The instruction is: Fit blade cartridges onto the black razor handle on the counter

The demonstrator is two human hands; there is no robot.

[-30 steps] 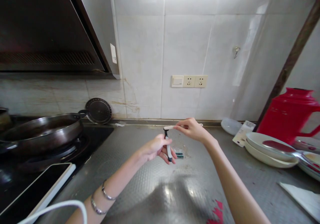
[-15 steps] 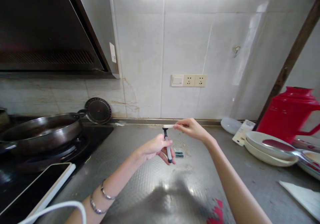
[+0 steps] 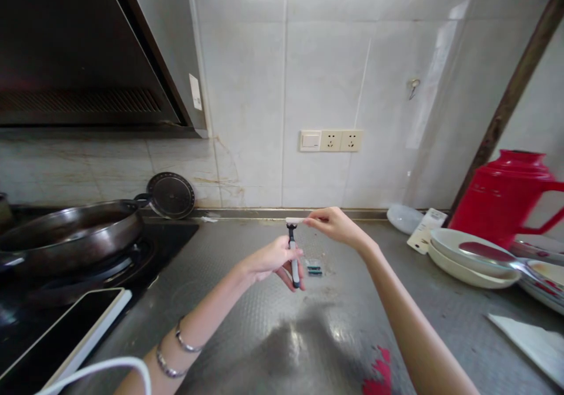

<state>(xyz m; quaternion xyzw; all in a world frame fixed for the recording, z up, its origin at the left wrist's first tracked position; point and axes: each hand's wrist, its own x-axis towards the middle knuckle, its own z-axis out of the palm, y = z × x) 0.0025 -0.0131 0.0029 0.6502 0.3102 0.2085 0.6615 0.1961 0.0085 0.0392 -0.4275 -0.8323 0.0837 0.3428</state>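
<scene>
My left hand is closed round a grey and black razor, which it holds upright over the counter with the head at the top. Between the thumb and fingers of my right hand is one end of a slim white strip. That strip lies level across the razor's head; I cannot tell whether it is a cover or another piece. Just right of my left hand, a small clear pack with dark razor cartridges rests on the counter.
At left, a pan sits on the black stove, with a phone and white cable nearer me. Plates, a red thermos jug and a white card stand at right. Red scraps lie in front.
The white strip has shifted slightly and now sits more squarely across the razor's head. Both hands keep their grips; the view has moved a little.
</scene>
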